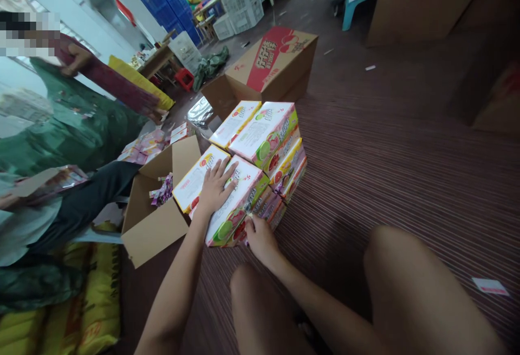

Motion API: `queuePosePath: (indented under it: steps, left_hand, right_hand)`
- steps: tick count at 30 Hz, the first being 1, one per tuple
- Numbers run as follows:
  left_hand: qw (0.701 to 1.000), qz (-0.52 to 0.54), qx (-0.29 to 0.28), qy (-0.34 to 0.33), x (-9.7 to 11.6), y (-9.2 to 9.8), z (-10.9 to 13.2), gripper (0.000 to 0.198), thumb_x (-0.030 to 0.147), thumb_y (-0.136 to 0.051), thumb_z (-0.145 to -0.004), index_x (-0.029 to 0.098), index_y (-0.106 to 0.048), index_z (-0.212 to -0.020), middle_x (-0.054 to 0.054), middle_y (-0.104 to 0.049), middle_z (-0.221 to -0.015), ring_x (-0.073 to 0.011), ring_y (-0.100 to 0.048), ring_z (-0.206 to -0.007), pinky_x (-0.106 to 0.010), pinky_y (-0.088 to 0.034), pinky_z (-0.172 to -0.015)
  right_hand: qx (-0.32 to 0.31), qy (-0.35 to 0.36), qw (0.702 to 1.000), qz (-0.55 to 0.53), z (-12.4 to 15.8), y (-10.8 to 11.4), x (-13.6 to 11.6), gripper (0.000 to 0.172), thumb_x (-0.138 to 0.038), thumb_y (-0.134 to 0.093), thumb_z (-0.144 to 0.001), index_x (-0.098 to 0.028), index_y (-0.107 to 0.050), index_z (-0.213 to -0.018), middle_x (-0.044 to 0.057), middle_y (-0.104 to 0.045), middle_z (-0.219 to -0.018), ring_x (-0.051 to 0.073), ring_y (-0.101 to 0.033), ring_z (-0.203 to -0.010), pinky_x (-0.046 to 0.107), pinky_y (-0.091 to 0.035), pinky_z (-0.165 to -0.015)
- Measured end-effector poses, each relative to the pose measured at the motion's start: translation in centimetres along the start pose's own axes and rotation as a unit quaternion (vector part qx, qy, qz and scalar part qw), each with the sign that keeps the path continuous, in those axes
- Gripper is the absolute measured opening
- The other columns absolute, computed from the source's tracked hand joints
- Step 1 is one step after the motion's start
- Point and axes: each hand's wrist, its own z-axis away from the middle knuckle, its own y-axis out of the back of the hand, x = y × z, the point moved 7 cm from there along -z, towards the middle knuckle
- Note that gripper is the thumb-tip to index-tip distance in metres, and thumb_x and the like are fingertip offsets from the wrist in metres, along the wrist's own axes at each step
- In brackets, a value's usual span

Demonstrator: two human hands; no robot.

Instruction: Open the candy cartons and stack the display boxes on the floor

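Observation:
A stack of printed fruit-design boxes [239, 203] stands on the floor before my knees, several boxes high with white tops and green, pink and yellow sides. My left hand [216, 188] lies flat with fingers spread across the tops of two near boxes. Low on the stack's near side is my right hand [260, 238], its thumb and fingers pinched together against the box faces. What they grip, if anything, is too small to make out. Behind, two more columns end in a white-topped box [266, 130] and a yellow-edged box [235, 123].
An open carton [156, 227] holding purple packets stands left of the stack. Behind is a large printed carton [272, 62]. A person [81, 203] sits at the left; another bends over green sacking [81, 127]. Yellow sacks [97, 295] lie lower left. My knees flank the near floor.

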Motion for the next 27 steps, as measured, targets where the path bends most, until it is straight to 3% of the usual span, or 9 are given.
queuePosePath:
  steps: [9, 14, 18, 22, 27]
  left_hand:
    - [1.000, -0.014, -0.002, 0.010, 0.0, 0.2, 0.3, 0.056, 0.055, -0.027, -0.096, 0.038, -0.024, -0.149, 0.002, -0.019, -0.160, -0.0261, -0.014, -0.148, -0.056, -0.017, -0.118]
    - [1.000, -0.013, -0.015, 0.019, -0.1, 0.3, 0.2, 0.057, 0.057, -0.026, -0.096, 0.039, -0.022, -0.150, 0.002, -0.017, -0.161, -0.0267, -0.014, -0.148, -0.057, -0.017, -0.118]
    - [1.000, -0.002, -0.018, 0.012, -0.1, 0.4, 0.3, 0.057, 0.056, -0.024, -0.096, 0.039, -0.021, -0.150, 0.004, -0.016, -0.161, -0.0263, -0.013, -0.148, -0.056, -0.017, -0.118]
    - [1.000, -0.005, -0.009, 0.010, -0.2, 0.5, 0.4, 0.056, 0.056, -0.024, -0.096, 0.040, -0.020, -0.150, 0.004, -0.016, -0.161, -0.0265, -0.014, -0.148, -0.056, -0.017, -0.118]
    - [1.000, 0.001, 0.000, 0.009, -0.2, 0.6, 0.6, 0.055, 0.056, -0.026, -0.096, 0.041, -0.024, -0.149, 0.003, -0.016, -0.161, -0.0274, -0.015, -0.148, -0.057, -0.017, -0.117]
  right_hand:
    - [0.010, -0.014, 1.000, -0.011, 0.9, -0.1, -0.3, 0.029, -0.023, -0.036, -0.095, -0.013, -0.063, -0.089, 0.011, -0.067, -0.087, 0.016, -0.059, -0.080, 0.024, -0.035, -0.070]
    - [-0.015, -0.001, 0.997, -0.072, 1.1, 0.7, 1.3, 0.027, -0.026, -0.037, -0.092, -0.016, -0.058, -0.076, 0.005, -0.063, -0.073, 0.013, -0.055, -0.067, 0.023, -0.035, -0.063]
    - [0.009, -0.035, 0.987, -0.159, 1.5, 4.5, 4.4, 0.030, -0.041, -0.041, -0.086, -0.019, -0.049, -0.066, -0.002, -0.049, -0.052, 0.010, -0.042, -0.047, 0.023, -0.030, -0.048]
    - [0.051, -0.075, 0.959, -0.268, 1.2, 10.5, 6.5, 0.042, -0.063, -0.048, -0.072, -0.021, -0.045, -0.069, -0.009, -0.033, -0.042, 0.007, -0.027, -0.035, 0.021, -0.021, -0.036]
    - [0.139, -0.055, 0.937, -0.317, 0.3, 17.3, 7.2, 0.057, -0.073, -0.060, -0.063, -0.019, -0.046, -0.074, -0.010, -0.035, -0.043, 0.005, -0.029, -0.035, 0.017, -0.022, -0.034]
